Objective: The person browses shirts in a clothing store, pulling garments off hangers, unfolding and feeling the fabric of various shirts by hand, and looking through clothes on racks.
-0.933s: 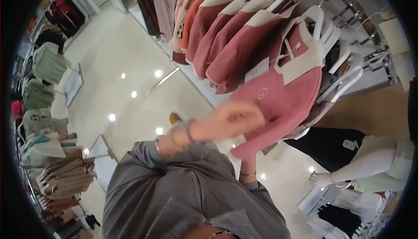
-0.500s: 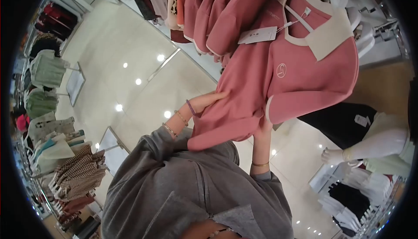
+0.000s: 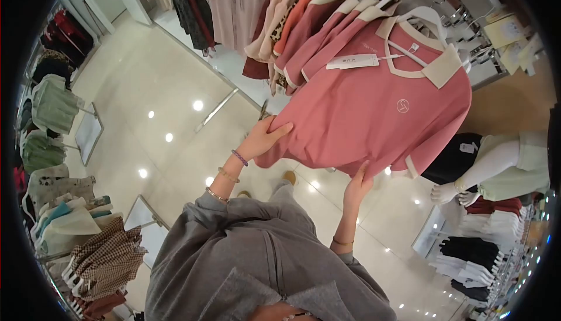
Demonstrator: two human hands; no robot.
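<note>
Both the left hand (image 3: 262,140) and right hand (image 3: 357,189), apart, grip the pink top (image 3: 345,110) low down — likely soft, light, limp, best taken by hem (image 3: 327,164) or hanger (image 3: 431,17).

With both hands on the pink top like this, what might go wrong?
The left hand and right hand grip its lower part, so a firm tug might pull the pink top off its white hanger. The paper tag dangles on a thin string, which could snag or tear.
</note>
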